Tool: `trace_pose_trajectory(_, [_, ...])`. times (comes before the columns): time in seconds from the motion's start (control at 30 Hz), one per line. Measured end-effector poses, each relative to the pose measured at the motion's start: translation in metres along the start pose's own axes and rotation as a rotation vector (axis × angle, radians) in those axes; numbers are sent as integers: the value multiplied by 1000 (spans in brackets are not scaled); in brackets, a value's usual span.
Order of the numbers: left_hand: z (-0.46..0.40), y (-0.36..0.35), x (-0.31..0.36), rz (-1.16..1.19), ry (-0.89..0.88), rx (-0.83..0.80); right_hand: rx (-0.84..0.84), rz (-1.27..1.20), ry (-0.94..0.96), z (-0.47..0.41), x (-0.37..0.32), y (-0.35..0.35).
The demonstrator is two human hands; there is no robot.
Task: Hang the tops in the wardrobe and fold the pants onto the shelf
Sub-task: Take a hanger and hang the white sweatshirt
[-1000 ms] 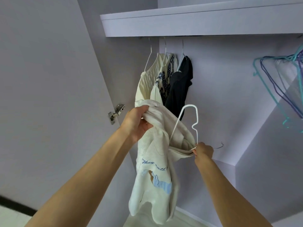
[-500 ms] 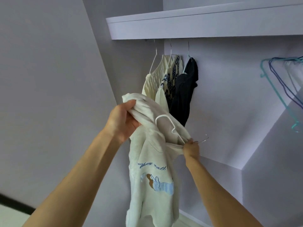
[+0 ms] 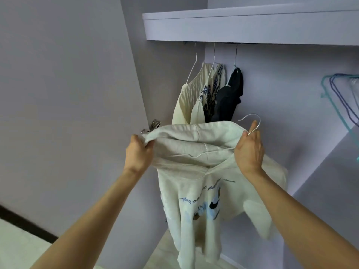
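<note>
What changed: half a second ago the white hanger (image 3: 250, 123) stuck out of the neck of the cream top (image 3: 196, 183). Now it sits inside, with only its hook showing.
What it means: I think the top is ready to go up on the rail.
Left hand (image 3: 138, 152): fingers curled, gripping the cloth at the left edge of the opening.
Right hand (image 3: 249, 150): holds the hanger just under the hook; I cannot tell how tight.
Where the top is: in the air, in front of three hung tops (image 3: 209, 98).
Hard to see: the rail hides under the shelf (image 3: 252, 26). Spare hangers (image 3: 340, 98) are cut off at the right. The words on the top are blurry.
</note>
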State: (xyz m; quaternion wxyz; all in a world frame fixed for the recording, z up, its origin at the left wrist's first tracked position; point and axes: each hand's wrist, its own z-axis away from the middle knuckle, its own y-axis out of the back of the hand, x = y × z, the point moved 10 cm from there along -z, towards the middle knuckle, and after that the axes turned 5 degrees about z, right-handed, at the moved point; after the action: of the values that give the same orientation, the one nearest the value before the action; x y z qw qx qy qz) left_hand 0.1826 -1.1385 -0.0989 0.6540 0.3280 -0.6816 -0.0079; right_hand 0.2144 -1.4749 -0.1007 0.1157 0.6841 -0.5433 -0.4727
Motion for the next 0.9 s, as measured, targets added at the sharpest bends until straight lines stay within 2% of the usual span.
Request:
trace_pose_trajectory(0.1, [-2, -1, 16, 19, -49, 17, -10, -18, 31, -2, 0, 10])
trace_pose_trajectory(0.23, [-2, -6, 33, 27, -100, -10, -15, -178, -75, -21, 26, 27])
trace_pose_trajectory(0.43, [0, -14, 61, 93, -196, -30, -93, -153, -5, -13, 13, 22])
trace_pose_trajectory(0.6, [-6, -5, 61, 150, -136, 14, -149, -210, -12, -9, 17, 22])
trace_pose_trajectory(0.73, [3, -19, 73, -3, -240, -55, -199, -235, 93, -2, -11, 18])
trace_pose_trajectory(0.83, [4, -12, 63, 8, -234, -5, -310, -382, 113, 5, -22, 12])
trace_pose_trajectory(0.9, [1, -2, 50, 47, -186, 54, -466, -558, 100, 20, -27, 4])
